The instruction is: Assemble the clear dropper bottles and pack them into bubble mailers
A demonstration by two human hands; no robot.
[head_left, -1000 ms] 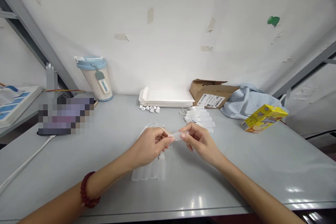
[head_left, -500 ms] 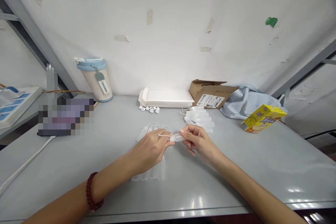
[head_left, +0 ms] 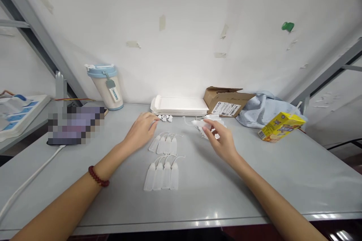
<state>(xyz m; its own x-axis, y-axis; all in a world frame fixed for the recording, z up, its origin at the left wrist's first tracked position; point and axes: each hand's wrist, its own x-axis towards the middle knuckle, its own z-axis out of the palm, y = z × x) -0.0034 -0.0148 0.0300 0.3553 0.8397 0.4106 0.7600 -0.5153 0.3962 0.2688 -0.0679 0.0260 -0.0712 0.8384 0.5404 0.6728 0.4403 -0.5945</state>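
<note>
The right hand (head_left: 209, 128) pinches a translucent plastic bottle (head_left: 200, 123) between thumb and fingers, its thin tail (head_left: 188, 122) pointing to nine o'clock. A light pinch should suit the soft-looking body, with the tail clear of the bottle heap (head_left: 218, 118) at eleven o'clock, where it might snag. The left hand (head_left: 143, 130) is curled beside white caps (head_left: 164, 118) at its two o'clock; whether it grips one, I cannot tell. Two bottle rows (head_left: 167, 145) lie at its four to five o'clock. Farther out, the cardboard box (head_left: 229, 108) hems in the heap from one o'clock.
</note>
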